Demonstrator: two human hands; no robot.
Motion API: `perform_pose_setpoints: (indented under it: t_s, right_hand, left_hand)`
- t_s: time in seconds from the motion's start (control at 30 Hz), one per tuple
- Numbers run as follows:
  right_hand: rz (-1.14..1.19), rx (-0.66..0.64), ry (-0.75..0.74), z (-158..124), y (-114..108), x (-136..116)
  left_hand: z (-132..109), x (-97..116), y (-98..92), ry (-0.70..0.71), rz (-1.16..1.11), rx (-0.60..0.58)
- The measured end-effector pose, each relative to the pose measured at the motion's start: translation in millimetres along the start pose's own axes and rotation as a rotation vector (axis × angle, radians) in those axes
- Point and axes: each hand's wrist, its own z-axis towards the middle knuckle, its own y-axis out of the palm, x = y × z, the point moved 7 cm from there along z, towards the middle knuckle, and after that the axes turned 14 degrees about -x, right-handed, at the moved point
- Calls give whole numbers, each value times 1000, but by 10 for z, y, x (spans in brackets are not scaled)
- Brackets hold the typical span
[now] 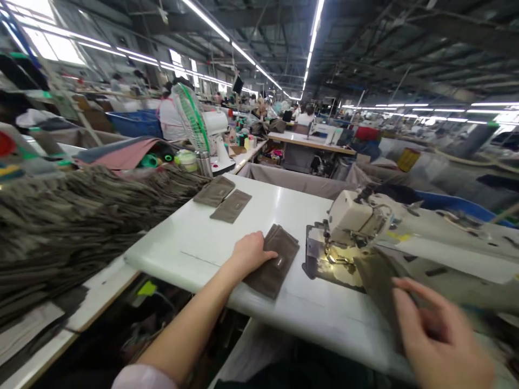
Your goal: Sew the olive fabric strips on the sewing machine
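My left hand (253, 253) lies at the left edge of a small stack of olive-brown fabric pieces (279, 273); its thumb presses on top near a small white label, and the other fingers are mostly hidden. On the right, my right hand (444, 335), slightly blurred, pinches another olive-brown fabric piece (379, 281) between thumb and fingers. That piece hangs beside the needle area of a sewing machine (352, 221), whose lamp lights the needle plate (332, 262). Two more fabric pieces (231, 206) (214, 191) rest farther back on the white table (194, 237).
Long heaps of similar fabric (81, 216) cover the surface at left. A white and green fan (194, 119), a metal flask (204, 163) and thread spools (247, 142) stand behind the table's far left corner. Beyond are a blue crate (135, 124) and other workstations with people.
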Motion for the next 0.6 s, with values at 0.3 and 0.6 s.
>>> perform_pose_setpoints:
  t_s: [0.3,0.6]
  right_hand:
    - [-25,-278,-558,-171,1389,-578]
    - [-29,-307,-535,-313,1910,-241]
  left_hand:
    - [48,-313,-250,124,-318,152]
    - [799,-1195,-1368,-83,-202,259]
